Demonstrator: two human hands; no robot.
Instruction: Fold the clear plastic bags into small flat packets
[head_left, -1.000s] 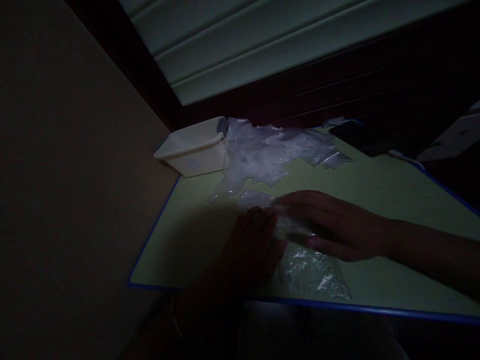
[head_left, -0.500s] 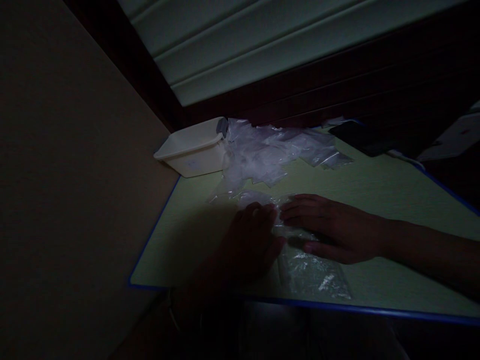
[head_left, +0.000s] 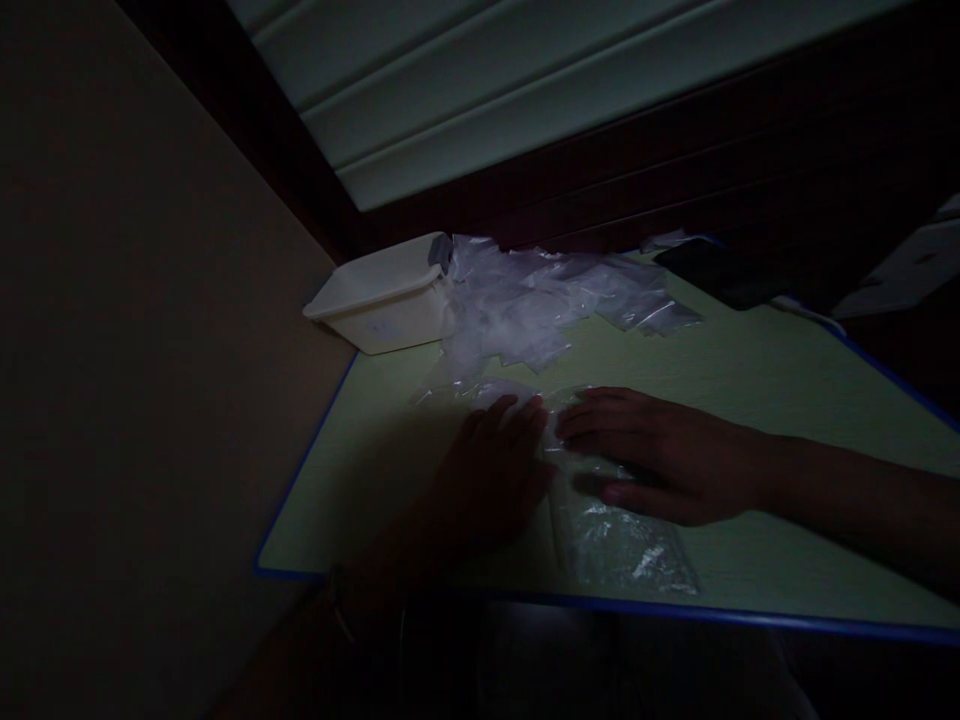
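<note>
The scene is very dim. A clear plastic bag (head_left: 626, 545) lies flat near the front edge of a pale green table (head_left: 787, 400). My right hand (head_left: 667, 455) rests palm down on the bag's far end, fingers stretched out and pointing left. In shadow just left of the bag lies my left hand (head_left: 491, 475), flat, its fingertips meeting the right hand's fingertips at the bag's top edge. Both hands press on the bag rather than grip it.
A heap of clear plastic bags (head_left: 532, 300) lies at the back of the table beside a white plastic tub (head_left: 379, 300) in the far left corner. A dark flat object (head_left: 712, 270) sits at the back right. A wall runs along the left.
Both hands slid slightly away from me along the bag. The left hand's fingers stretched further forward, and the right hand flattened; the bag stays put.
</note>
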